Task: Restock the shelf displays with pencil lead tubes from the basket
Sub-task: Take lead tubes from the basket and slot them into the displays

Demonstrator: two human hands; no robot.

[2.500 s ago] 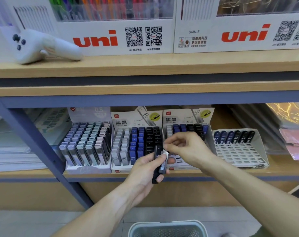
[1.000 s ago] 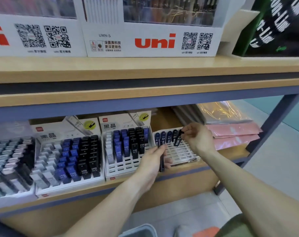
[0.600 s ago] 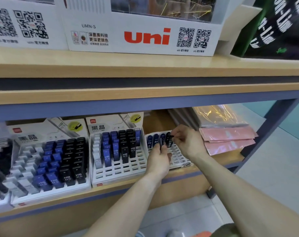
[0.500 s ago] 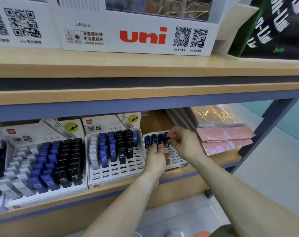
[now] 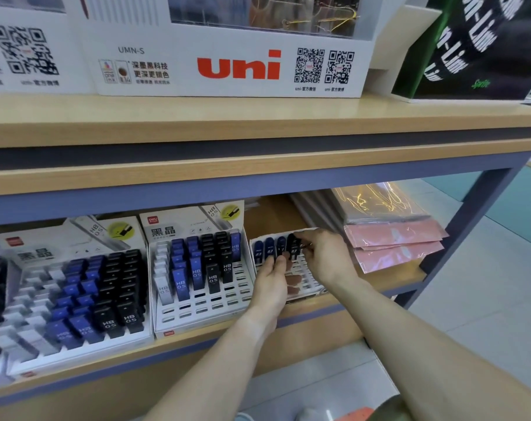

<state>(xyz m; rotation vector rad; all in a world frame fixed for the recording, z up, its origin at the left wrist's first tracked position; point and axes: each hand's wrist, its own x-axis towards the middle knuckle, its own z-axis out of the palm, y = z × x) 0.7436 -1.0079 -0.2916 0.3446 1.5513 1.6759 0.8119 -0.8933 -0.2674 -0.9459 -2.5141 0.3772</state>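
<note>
A small white slotted tray (image 5: 309,283) stands on the lower shelf with a back row of dark blue and black pencil lead tubes (image 5: 269,248). My right hand (image 5: 325,258) reaches in from the right and pinches a black tube (image 5: 294,244) at the right end of that row. Lower down, over the tray's front, my left hand (image 5: 271,285) grips another dark tube (image 5: 281,247), whose top shows above the fingertips. Two larger display boxes (image 5: 197,268) of white, blue and black HB 0.5 tubes stand to the left. The basket is out of view.
Pink and clear plastic packets (image 5: 394,244) lie on the shelf right of the tray. The wooden upper shelf (image 5: 258,117) overhangs and carries white uni pen displays (image 5: 236,68) and a black-green box (image 5: 476,47). A blue-grey shelf post (image 5: 470,226) stands at right.
My view swung right from the middle displays to the small tray. Both hands moved there with their tubes, and my right hand lowered a black tube into the back row.
</note>
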